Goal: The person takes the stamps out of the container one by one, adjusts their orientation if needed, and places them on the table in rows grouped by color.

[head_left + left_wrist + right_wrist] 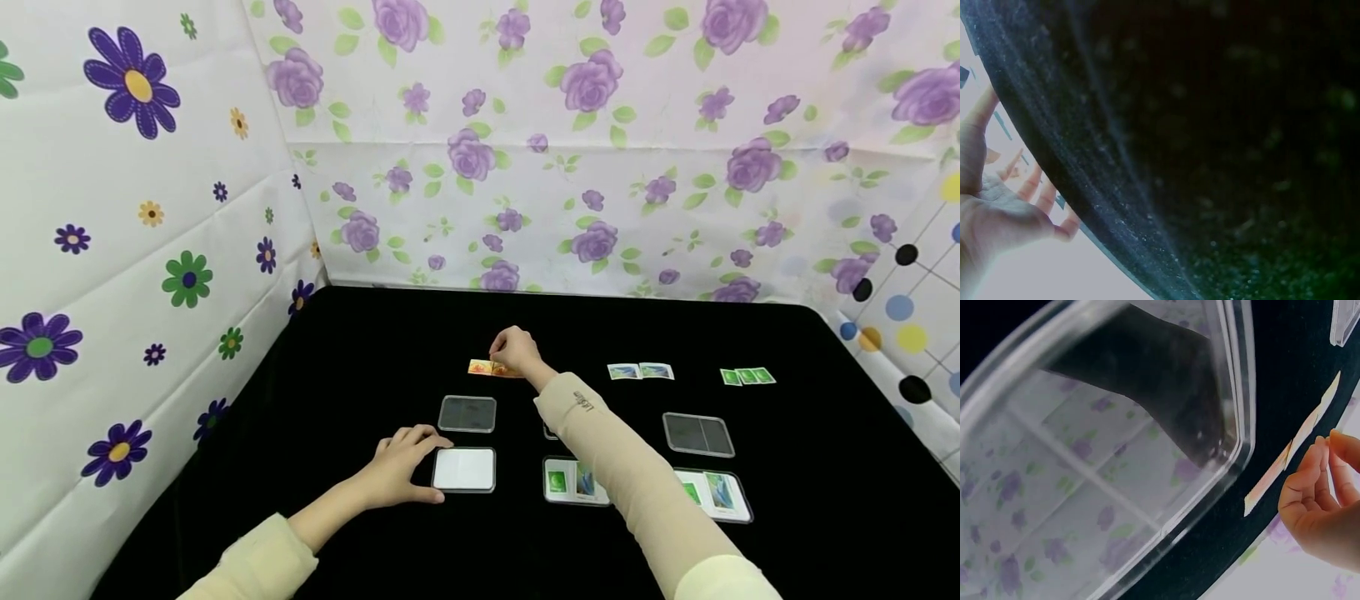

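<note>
My left hand [397, 471] lies at the left side of a clear plastic case with a white insert [464, 469], index finger by its upper corner and thumb by its lower corner. Loosely spread fingers show in the left wrist view. Over a row of small orange stamps [481, 367] at the back is my right hand [517, 350]. Its thumb and fingertips come together beside the stamps [1269, 478] in the right wrist view. Whether a stamp is between the tips cannot be made out. The right hand partly hides the row.
Clear lids [467, 414] [698, 435] lie behind the cases. Two cases hold green and blue stamps [557, 482] [720, 492], partly covered by my right sleeve [622, 458]. Blue stamps [640, 372] and green stamps [747, 377] lie back right on the black cloth [360, 350].
</note>
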### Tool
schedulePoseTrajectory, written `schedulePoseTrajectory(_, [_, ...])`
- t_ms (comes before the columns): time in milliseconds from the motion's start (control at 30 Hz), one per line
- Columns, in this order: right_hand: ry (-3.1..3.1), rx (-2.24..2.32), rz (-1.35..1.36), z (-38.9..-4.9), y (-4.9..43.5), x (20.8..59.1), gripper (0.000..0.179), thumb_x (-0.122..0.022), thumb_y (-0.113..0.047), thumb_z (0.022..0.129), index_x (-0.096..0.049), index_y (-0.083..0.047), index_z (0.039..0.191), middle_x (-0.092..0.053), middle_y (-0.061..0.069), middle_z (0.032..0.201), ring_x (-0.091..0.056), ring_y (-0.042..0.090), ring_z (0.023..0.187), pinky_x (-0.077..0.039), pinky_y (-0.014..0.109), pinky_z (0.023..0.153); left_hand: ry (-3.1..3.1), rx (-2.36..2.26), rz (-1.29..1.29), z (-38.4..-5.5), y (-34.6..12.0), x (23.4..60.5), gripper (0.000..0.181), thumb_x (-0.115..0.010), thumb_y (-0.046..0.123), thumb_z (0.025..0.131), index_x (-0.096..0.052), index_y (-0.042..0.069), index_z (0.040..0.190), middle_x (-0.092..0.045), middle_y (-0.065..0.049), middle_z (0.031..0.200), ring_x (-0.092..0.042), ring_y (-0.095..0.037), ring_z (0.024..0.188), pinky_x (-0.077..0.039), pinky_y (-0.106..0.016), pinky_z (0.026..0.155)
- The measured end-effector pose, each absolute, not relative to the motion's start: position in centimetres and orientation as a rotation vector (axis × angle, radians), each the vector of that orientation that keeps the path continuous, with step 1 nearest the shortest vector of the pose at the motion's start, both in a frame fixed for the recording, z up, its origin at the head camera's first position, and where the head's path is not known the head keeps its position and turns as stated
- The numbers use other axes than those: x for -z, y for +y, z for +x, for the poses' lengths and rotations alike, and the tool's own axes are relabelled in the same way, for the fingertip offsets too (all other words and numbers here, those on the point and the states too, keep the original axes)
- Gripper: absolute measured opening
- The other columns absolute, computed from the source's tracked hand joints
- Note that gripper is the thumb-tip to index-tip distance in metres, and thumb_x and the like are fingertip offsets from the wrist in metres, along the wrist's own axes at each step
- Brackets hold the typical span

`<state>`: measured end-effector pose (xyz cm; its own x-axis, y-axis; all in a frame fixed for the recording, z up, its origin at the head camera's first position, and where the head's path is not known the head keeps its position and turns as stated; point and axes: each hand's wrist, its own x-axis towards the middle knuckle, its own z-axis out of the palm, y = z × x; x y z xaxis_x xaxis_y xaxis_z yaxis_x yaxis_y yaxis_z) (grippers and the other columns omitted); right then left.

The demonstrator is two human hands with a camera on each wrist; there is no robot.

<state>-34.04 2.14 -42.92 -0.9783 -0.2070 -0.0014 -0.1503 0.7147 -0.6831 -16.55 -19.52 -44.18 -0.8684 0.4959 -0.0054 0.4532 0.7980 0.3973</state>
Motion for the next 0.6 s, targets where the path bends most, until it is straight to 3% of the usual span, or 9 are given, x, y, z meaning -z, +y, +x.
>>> schedulePoseTrajectory(233, [2.786,1.026,-0.370,-34.5,3.9,42.7,0.014,-0.072,-0.017,0.083,-0.068,-0.005,0.088,-0.067,0.011,0.090,-0.057,0.019,0.073,-0.047,0.031,0.069,2.883,-0.589,0.762,-16.5,-19.5,44.1,0.067,-0.081,0.037,0.069,-0.054,0.016,0.127,-0.049,-0.011,0.132,-0.043,-0.036,0.120,-0.034,-0.062,0.092])
schedulePoseTrajectory(600, [2.825,0.476,-0.688,-34.3,4.9,42.7,0.035,-0.078,-0.030,0.078,-0.062,-0.011,0.102,-0.055,0.012,0.106,-0.051,0.024,0.086,-0.044,0.038,0.076,2.875,-0.596,0.753,-16.4,-19.5,44.0,0.067,-0.081,0.036,0.069,-0.054,0.016,0.126,-0.049,-0.012,0.132,-0.044,-0.037,0.119,-0.034,-0.063,0.092])
